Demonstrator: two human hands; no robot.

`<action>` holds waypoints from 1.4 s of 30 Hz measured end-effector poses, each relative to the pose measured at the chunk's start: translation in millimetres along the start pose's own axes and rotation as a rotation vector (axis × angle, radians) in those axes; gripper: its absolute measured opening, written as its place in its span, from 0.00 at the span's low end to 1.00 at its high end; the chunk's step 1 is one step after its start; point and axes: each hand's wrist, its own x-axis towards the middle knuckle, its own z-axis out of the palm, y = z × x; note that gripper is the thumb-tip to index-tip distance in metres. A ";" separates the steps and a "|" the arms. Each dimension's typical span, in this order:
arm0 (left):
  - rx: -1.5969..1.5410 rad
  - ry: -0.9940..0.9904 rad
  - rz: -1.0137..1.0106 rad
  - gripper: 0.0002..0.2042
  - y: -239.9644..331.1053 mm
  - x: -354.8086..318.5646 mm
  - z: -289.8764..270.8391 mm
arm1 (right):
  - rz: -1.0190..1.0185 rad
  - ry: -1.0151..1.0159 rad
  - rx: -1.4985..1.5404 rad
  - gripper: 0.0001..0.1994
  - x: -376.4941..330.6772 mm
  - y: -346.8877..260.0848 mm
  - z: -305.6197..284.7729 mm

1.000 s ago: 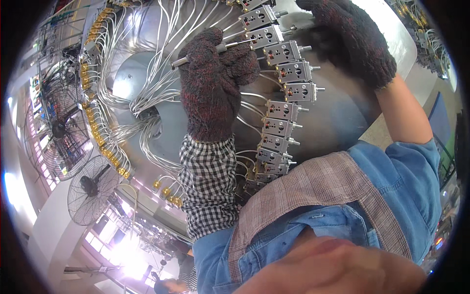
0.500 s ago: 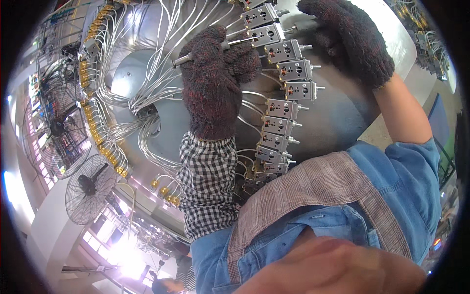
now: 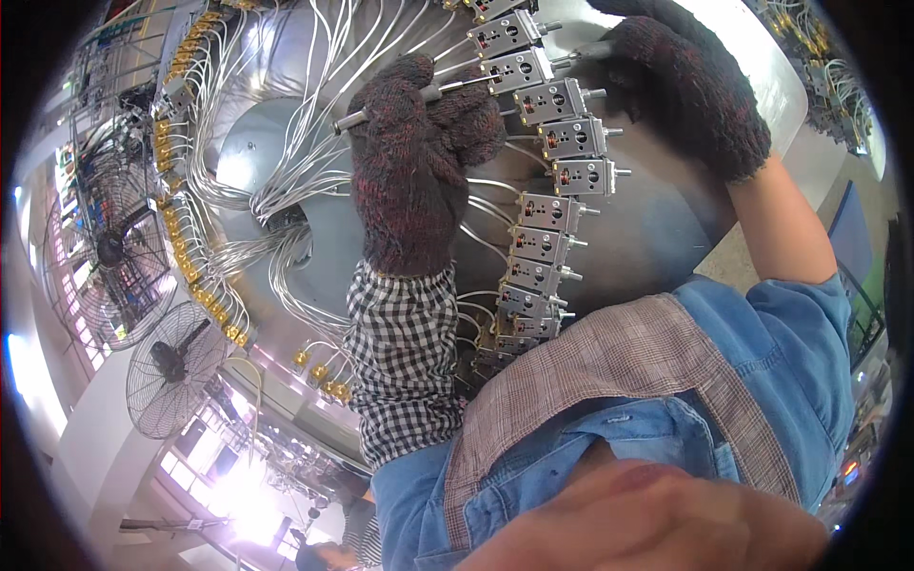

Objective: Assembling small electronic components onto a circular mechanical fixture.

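My left hand (image 3: 414,162), in a dark knitted glove, is closed around a thin screwdriver (image 3: 350,122). Its thick grey end sticks out on the left, and its slim blade points right to a small metal switch block (image 3: 519,70) in a curved row. On the block's other side, my right hand (image 3: 681,90), gloved alike, has its fingers closed on a short grey metal piece (image 3: 592,50) in line with the block's shaft. The glove hides most of that piece. White wires (image 3: 309,124) run behind my left hand.
Several similar blocks (image 3: 583,177) curve down toward my apron, their threaded shafts pointing right. They sit round a large metal disc (image 3: 657,209). Brass fittings (image 3: 181,238) with wires line its left side. Two fans (image 3: 169,362) stand at the left; another person (image 3: 328,552) is at the bottom.
My right hand has come down and its fingers have closed at the block's shaft, where they were apart from it before. My left hand and the screwdriver have barely shifted.
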 end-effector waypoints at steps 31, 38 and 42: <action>-0.063 0.053 -0.137 0.20 -11.1 -22.3 14.2 | -0.151 0.362 -0.208 0.17 -20.3 15.5 7.7; -0.073 0.017 -0.162 0.20 -10.4 -19.7 20.2 | -0.076 -0.072 -0.381 0.15 -30.3 -24.3 -25.5; -0.096 0.007 -0.141 0.20 -12.7 -20.9 10.6 | -0.198 -0.101 -0.390 0.18 -28.2 -5.4 -18.5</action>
